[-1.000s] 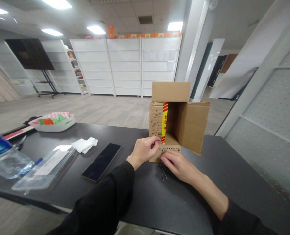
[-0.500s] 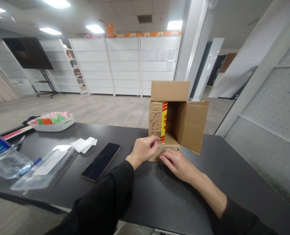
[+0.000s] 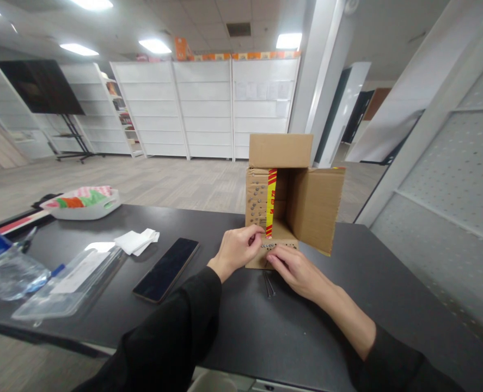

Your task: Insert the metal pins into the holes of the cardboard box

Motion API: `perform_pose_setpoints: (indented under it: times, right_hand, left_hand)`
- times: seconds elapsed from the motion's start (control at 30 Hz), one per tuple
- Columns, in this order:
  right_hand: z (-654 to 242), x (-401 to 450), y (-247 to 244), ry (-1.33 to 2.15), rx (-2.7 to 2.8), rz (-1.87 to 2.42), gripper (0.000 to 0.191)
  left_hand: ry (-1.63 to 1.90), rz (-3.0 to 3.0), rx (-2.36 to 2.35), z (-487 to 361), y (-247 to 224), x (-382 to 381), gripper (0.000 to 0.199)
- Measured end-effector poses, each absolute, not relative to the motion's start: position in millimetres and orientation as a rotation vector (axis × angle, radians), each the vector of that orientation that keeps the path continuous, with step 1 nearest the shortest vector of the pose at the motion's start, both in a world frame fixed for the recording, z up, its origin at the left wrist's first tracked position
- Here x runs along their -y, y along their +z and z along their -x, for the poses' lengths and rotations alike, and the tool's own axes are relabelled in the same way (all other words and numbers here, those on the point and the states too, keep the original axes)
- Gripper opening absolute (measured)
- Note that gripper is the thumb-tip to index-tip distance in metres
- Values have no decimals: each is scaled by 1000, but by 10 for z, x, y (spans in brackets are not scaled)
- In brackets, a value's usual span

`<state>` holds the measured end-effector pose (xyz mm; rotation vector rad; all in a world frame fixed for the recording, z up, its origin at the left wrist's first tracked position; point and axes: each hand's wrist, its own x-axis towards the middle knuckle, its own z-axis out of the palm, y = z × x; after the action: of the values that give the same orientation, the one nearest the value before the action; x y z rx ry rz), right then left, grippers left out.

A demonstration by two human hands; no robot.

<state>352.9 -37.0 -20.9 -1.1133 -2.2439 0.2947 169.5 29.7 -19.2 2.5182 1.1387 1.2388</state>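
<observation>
An open cardboard box (image 3: 280, 149) stands on the dark table, its opening toward me. Rows of round grey heads and small holes mark its left flap (image 3: 256, 204) and its bottom flap (image 3: 284, 244). My left hand (image 3: 237, 247) is closed in a pinch before the lower left flap; whatever its fingertips hold is hidden. At the bottom flap, my right hand (image 3: 292, 267) pinches what looks like a thin dark nail, mostly covered by the fingers. Just below it, long dark nails (image 3: 269, 286) lie on the table.
Left of my hands lie a phone (image 3: 166, 269), white tissues (image 3: 137, 241) and a clear plastic case (image 3: 67, 283). A water bottle (image 3: 10, 267) is at the far left, with a white basket (image 3: 88, 209) of cloth behind. The box's right flap (image 3: 318, 209) sticks out sideways.
The right fingers have lifted slightly from the loose nails toward the bottom flap, and fewer nails seem to lie below. My left hand stays by the left flap. The view has shifted slightly.
</observation>
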Motion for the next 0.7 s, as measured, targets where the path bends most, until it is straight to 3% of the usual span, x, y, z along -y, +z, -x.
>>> perform_pose_setpoints:
  times: [0.7]
  right_hand:
    - [-3642, 276, -275, 76, 1829, 1248, 27]
  left_hand:
    - [1236, -2517, -1153, -1692, -192, -302, 20]
